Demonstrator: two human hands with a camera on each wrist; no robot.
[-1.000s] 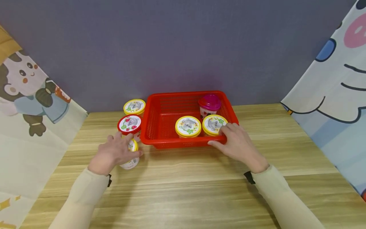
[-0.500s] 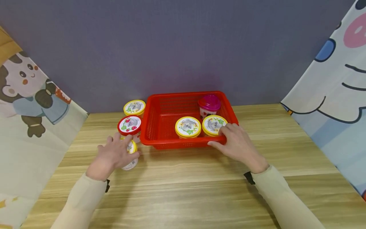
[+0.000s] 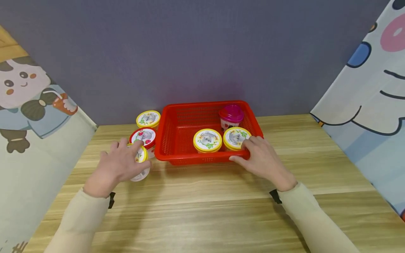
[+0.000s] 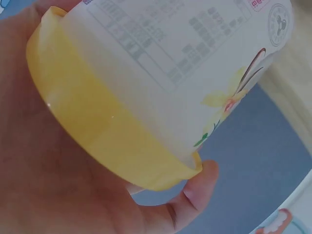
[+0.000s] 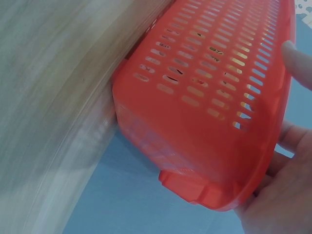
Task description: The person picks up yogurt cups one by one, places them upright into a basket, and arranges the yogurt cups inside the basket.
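In the head view my left hand holds a white paper cup with a yellow lid from above, its thumb and fingers spread round the lid. The left wrist view shows the cup's yellow lid against the palm and a flower print on its side. My right hand grips the front right corner of a red plastic basket, thumb outside the rim. Inside the basket are two yellow-lidded cups, a left one and a right one, and a cup with a magenta lid.
Left of the basket stand a red-lidded cup and, behind it, another yellow-lidded cup. A grey partition rises behind the wooden table, and printed panels flank both sides.
My left hand has shifted a little to the left and away from me, and the yellow-lidded cup has moved with it. The right hand and the basket stay nearly still.
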